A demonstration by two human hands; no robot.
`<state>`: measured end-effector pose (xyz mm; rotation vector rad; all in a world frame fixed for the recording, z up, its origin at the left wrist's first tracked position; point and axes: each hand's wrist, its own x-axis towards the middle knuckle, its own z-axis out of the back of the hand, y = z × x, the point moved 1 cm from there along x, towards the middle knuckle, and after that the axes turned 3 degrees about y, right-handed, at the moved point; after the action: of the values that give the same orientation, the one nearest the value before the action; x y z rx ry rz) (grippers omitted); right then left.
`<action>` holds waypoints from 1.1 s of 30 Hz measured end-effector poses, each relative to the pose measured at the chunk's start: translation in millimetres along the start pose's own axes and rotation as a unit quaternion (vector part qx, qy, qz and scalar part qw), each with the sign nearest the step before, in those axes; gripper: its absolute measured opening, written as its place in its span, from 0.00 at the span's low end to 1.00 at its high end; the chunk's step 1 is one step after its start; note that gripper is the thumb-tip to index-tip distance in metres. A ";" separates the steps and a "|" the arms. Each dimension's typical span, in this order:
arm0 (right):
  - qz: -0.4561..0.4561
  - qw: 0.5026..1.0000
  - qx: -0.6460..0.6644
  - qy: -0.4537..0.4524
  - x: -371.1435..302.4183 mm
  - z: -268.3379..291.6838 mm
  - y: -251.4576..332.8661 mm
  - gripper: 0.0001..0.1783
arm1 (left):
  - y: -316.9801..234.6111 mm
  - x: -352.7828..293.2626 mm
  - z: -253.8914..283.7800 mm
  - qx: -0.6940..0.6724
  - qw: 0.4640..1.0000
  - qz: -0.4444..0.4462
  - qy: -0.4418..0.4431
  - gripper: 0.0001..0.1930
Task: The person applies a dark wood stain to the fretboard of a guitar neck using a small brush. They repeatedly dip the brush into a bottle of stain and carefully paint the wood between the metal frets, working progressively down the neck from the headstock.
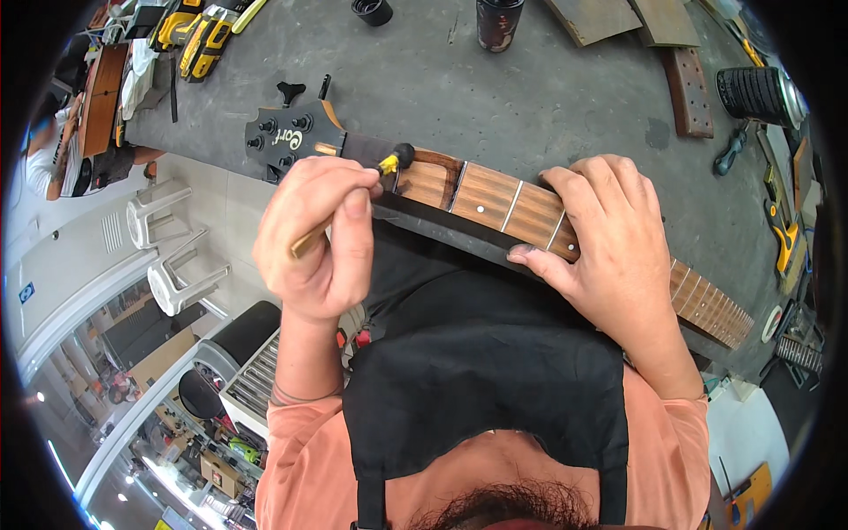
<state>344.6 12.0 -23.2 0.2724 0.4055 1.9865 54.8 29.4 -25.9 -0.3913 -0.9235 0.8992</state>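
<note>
A guitar neck [490,196] with a striped brown fretboard lies across the grey workbench near its front edge. Its black headstock [287,140] points to the left. My left hand [318,234] pinches a small paintbrush [389,164] with a yellow ferrule and wooden handle; the black, wet-looking tip is at the fretboard near the headstock. Dark liquid covers the space beside the nut, and the adjoining fret space has a dark border around lighter wood. Farther right, my right hand [614,225] grips the neck, thumb on the near edge and fingers over the far edge. Its thumb is smudged dark.
A dark can [499,22] and a black cup [372,11] stand at the back, with a yellow power drill [206,46] to the left. Rightward lie a drilled wooden block [689,93], a black jar [751,95] and a yellow-handled knife [781,237]. White stools [163,212] stand on the floor; another person [55,155] is far left.
</note>
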 end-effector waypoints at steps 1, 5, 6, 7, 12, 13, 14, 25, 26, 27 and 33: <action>0.000 1.000 -0.002 -0.001 -0.1 -0.2 0.4 0.40 | -0.2 1.2 0.1 0.012 1.000 -0.010 0.000 0.07; 0.003 1.000 -0.001 -0.003 -0.2 -0.8 -0.7 0.40 | -8.1 -3.6 4.0 0.053 0.998 -0.030 0.023 0.07; 0.002 1.000 0.001 -0.001 0.1 -0.2 -0.7 0.40 | -11.3 -5.1 6.0 0.058 0.997 -0.037 0.031 0.07; 0.002 1.000 0.003 0.001 0.6 0.6 -0.3 0.40 | -14.4 -7.0 10.3 0.057 0.996 -0.047 0.038 0.08; 0.005 1.000 -0.003 -0.002 0.4 -0.1 0.7 0.39 | -7.9 14.7 1.0 0.084 0.992 -0.092 0.036 0.12; 0.004 1.000 -0.004 -0.002 0.4 0.1 0.3 0.39 | -7.1 19.3 0.1 0.101 0.989 -0.094 0.052 0.13; 0.003 1.000 -0.004 -0.001 0.3 0.4 0.1 0.39 | -8.5 17.7 1.0 0.103 0.989 -0.090 0.055 0.13; -0.001 1.000 0.007 0.009 -1.0 -0.6 -2.1 0.43 | -9.4 11.4 1.4 0.102 0.988 -0.099 0.051 0.12; -0.002 1.000 0.006 0.006 -1.4 -1.0 -2.1 0.43 | -11.7 4.8 4.7 0.097 0.990 -0.087 0.052 0.12; -0.002 1.000 0.007 0.007 -1.2 -1.1 -2.0 0.43 | -16.6 -4.0 9.2 0.092 0.991 -0.074 0.055 0.12; 0.001 1.000 0.010 0.004 -1.4 -1.3 -2.2 0.43 | -15.9 -21.2 22.3 0.022 0.999 -0.044 0.023 0.07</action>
<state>346.5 11.4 -25.3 0.2777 0.4307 1.9864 38.3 1.3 -14.0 -0.3297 -0.8713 0.8257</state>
